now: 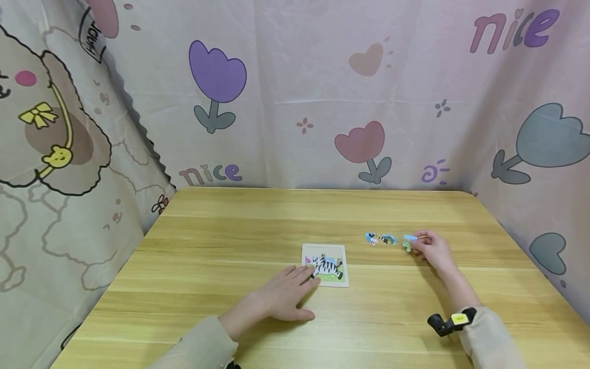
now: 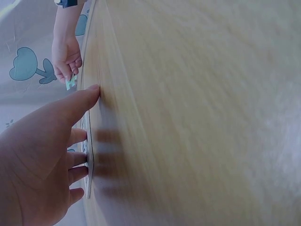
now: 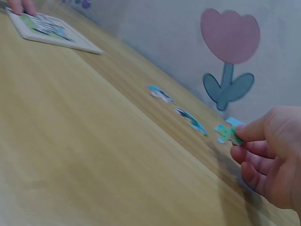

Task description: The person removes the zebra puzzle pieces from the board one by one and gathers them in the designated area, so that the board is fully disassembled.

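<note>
A square jigsaw board (image 1: 324,247) with a pale frame lies on the table, showing a partly filled zebra picture. My left hand (image 1: 287,293) stretches its straight fingers over the board's lower left edge, thumb spread to the side. Between thumb and fingers, my right hand (image 1: 433,252) pinches a green and blue puzzle piece (image 3: 226,133) above the table. Just left of it, two loose puzzle pieces lie on the wood: a blue and white one (image 1: 371,239) and a teal and dark one (image 1: 388,239). The fingers partly cover the pinched piece.
The wooden table (image 1: 221,220) ends at the back against a printed curtain (image 1: 295,72) with tulips and lettering. More curtain hangs along the left and right sides. A black wrist camera (image 1: 449,323) sits on the right forearm.
</note>
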`<action>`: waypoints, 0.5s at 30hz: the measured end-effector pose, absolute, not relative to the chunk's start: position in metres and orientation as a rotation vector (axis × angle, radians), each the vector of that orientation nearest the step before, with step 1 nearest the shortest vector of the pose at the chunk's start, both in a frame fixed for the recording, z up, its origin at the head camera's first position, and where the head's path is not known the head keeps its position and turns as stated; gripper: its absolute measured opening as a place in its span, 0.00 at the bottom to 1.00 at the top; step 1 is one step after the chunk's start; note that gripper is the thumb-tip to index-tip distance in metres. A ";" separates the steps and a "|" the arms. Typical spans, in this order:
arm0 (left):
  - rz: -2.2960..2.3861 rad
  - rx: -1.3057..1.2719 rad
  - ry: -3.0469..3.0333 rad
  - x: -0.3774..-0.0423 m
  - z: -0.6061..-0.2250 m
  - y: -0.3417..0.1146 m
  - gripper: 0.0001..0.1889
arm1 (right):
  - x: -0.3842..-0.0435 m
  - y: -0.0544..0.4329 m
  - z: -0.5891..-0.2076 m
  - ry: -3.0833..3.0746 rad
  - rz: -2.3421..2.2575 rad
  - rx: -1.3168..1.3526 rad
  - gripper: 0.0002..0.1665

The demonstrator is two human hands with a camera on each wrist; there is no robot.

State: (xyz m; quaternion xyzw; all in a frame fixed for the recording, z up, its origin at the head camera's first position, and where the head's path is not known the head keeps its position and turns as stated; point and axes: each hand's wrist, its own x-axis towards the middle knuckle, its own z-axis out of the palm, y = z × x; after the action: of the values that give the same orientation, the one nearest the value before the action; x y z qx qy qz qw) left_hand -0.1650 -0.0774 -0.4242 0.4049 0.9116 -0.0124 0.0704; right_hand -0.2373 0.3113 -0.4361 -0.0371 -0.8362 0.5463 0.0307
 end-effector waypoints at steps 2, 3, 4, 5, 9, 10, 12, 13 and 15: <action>-0.035 1.216 2.741 -0.165 -0.424 -0.077 0.40 | -0.240 0.317 -0.436 -2.627 1.608 -0.105 0.19; -0.035 1.216 2.741 -0.165 -0.424 -0.077 0.40 | -0.242 0.319 -0.435 -2.650 1.572 -0.099 0.19; -0.035 1.217 2.741 -0.165 -0.424 -0.077 0.40 | -0.243 0.320 -0.435 -2.674 1.543 -0.101 0.19; -0.035 1.216 2.741 -0.165 -0.424 -0.077 0.40 | -0.245 0.322 -0.435 -2.696 1.516 -0.095 0.19; -0.039 1.216 2.743 -0.165 -0.424 -0.077 0.40 | -0.252 0.324 -0.436 -2.777 1.434 -0.085 0.18; -0.039 1.215 2.743 -0.165 -0.424 -0.077 0.40 | -0.253 0.324 -0.436 -2.798 1.406 -0.078 0.18; -0.040 1.214 2.744 -0.165 -0.424 -0.077 0.40 | -0.256 0.324 -0.435 -2.835 1.344 -0.069 0.18; -0.041 1.215 2.744 -0.165 -0.424 -0.077 0.40 | -0.256 0.324 -0.435 -2.855 1.290 -0.059 0.18; -0.044 1.215 2.744 -0.165 -0.424 -0.077 0.40 | -0.257 0.322 -0.434 -2.883 1.199 -0.050 0.17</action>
State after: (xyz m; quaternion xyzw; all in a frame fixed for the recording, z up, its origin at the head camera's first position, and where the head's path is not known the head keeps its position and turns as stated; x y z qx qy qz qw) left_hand -0.1647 -0.0768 -0.4243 0.4037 0.9121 -0.0145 0.0700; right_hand -0.2575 0.3218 -0.4342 -0.0159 -0.9232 0.3840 0.0093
